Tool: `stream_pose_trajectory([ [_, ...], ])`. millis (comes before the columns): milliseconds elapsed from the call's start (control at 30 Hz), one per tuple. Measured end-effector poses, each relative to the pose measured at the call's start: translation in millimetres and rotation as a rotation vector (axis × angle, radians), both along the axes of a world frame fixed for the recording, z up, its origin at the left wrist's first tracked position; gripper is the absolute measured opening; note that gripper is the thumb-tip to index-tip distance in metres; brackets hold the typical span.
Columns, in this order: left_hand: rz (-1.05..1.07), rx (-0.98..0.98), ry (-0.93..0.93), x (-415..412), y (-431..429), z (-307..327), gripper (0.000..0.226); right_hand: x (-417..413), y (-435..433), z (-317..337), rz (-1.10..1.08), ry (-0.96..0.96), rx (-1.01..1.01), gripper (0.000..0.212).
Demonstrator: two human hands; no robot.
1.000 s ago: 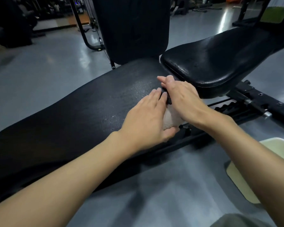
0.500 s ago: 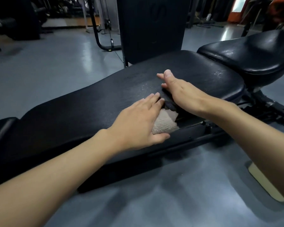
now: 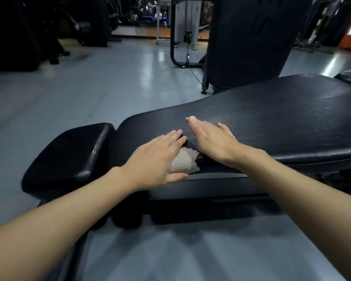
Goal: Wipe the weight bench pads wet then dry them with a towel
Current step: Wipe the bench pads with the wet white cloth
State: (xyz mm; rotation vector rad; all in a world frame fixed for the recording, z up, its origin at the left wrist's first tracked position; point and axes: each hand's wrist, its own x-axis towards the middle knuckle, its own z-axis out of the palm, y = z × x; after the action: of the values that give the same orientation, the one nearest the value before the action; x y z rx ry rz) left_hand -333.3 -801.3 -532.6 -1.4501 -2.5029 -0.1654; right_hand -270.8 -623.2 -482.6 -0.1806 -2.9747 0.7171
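Two pads are being inspected: the long pad (image 3: 272,118), running from the centre to the right edge, and the small pad (image 3: 73,155), lying just beside its left end. Pale specks are showing on the long pad just ahead of the hands; whether they are water cannot be told.

The left hand (image 3: 154,159) is being pressed flat on the cloth (image 3: 183,164), fingers straight and together, the thumb lying along the cloth's near edge. The right hand (image 3: 213,138) is being laid flat on the long pad just beside it, fingers straight and slightly spread, with nothing seen in its hold. A dark fold between the two hands is not being made out.

The cloth is lying bunched at the near left edge of the long pad, mostly under the left palm. Whether it is damp cannot be told, so the stage, wet or dry, is being left open.

For a sound stroke, it is judged that the cloth is best being spread wider under the palm, since a bunched cloth is covering only a narrow strip. Even pressure is being called for, in overlapping passes along the pad's length, with the near edge and the gap between the pads being included. The right hand is being judged useful as a brace, provided it is being kept out of the stroke's path.
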Motion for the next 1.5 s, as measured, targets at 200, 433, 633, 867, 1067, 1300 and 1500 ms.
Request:
stream_pose_trajectory([
  [200,0.048,-0.048,-0.048,-21.1,-70.7,-11.3,0.103,-14.1,-28.3,-8.9,0.052,-0.027,0.041,0.06],
  [433,0.054,-0.072,-0.047,-29.3,-71.1,-16.4,0.107,1.1,-8.0,8.0,0.128,-0.016,-0.022,0.058],
  [633,0.022,-0.111,-0.05,-28.9,-56.8,-11.0,0.112,20.1,25.7,14.2,0.105,-0.032,0.027,0.059],
  [867,-0.056,-0.048,-0.06,-0.4,31.7,8.2,0.108,46.0,56.2,25.9,0.043,-0.021,0.07,0.057],
  [1067,-0.18,-0.053,-0.037,21.0,98.4,26.4,0.105,73.5,112.6,40.1,-0.09,-0.007,0.176,0.057],
  [1300,-0.288,-0.041,0.016,43.0,151.1,34.2,0.112,110.5,171.3,50.8,-0.233,0.055,0.233,0.058],
  [1500,-0.298,-0.01,0.029,77.8,195.0,46.4,0.114,133.1,199.4,58.0,-0.309,0.139,0.259,0.052],
])
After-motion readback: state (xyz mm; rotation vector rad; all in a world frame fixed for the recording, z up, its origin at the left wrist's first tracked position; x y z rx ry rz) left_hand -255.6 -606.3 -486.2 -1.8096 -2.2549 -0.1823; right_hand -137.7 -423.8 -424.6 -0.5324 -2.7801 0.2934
